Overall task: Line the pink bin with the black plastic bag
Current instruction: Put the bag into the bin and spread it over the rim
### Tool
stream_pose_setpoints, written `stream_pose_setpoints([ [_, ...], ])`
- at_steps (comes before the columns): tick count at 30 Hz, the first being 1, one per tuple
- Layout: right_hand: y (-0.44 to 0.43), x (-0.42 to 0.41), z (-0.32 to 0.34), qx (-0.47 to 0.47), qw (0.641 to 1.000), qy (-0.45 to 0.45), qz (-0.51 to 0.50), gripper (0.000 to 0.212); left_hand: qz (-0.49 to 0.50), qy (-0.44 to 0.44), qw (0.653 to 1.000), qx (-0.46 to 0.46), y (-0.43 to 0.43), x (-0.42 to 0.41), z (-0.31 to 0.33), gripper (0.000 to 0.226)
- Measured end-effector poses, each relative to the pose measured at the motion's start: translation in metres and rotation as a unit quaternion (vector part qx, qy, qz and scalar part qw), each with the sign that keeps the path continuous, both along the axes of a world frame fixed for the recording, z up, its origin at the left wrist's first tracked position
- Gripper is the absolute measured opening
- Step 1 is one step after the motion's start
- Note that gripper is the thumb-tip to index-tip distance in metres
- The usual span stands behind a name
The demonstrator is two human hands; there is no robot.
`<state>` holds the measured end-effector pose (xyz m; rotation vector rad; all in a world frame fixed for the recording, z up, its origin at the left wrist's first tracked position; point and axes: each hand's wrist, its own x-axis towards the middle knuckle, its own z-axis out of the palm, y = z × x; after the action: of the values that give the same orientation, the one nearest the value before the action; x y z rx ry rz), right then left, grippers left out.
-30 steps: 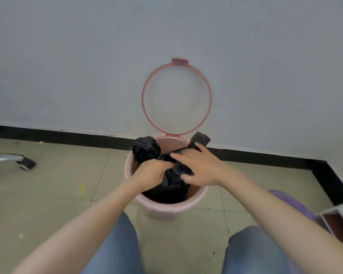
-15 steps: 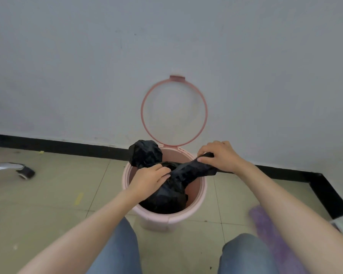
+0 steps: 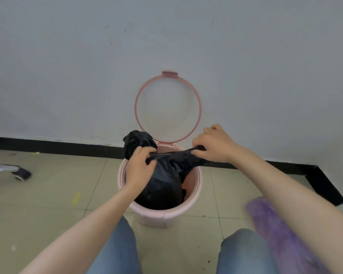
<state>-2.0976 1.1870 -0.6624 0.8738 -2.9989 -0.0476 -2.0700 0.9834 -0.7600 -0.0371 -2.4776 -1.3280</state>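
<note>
since half a second ago the right hand (image 3: 216, 145) has drawn further out to the right, past the rim of the pink bin (image 3: 196, 186), and the strip of black plastic bag (image 3: 166, 175) between the two hands is pulled tighter. both hands are closed on the bag's upper edge: the right hand pinches a gathered end of it over the bin's right rim, while the left hand (image 3: 140, 169) grips the edge over the left side of the opening, fingers curled around the plastic. most of the bag hangs bunched inside the bin, filling the left and middle of the opening, with bare pink wall showing on the right. a crumpled lump of the bag sticks up above the back left rim, just behind the left hand. the bin's ring-shaped pink lid (image 3: 198, 115) stands open, upright against the grey wall (image 3: 67, 66). the bin sits on the tiled floor (image 3: 48, 194) between the person's knees in blue jeans (image 3: 117, 250). a blurred purple thing (image 3: 275, 230) lies at lower right.
</note>
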Motion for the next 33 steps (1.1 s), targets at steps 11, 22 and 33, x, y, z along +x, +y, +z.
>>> stream_pose_setpoints([
  [11,0.031,0.042,-0.091,0.126,0.968,0.082,0.2,0.033,-0.296,0.188,0.875,-0.334,-0.029,0.043,-0.068,0.019],
  [22,0.061,0.058,-0.169,0.199,0.965,0.045,0.167,0.036,-0.27,0.068,0.864,-0.42,-0.002,0.098,-0.088,0.028],
  [33,0.025,0.074,-0.184,-0.206,0.938,0.225,-0.162,0.029,-0.015,-0.079,0.908,-0.411,0.025,0.084,-0.06,0.052],
])
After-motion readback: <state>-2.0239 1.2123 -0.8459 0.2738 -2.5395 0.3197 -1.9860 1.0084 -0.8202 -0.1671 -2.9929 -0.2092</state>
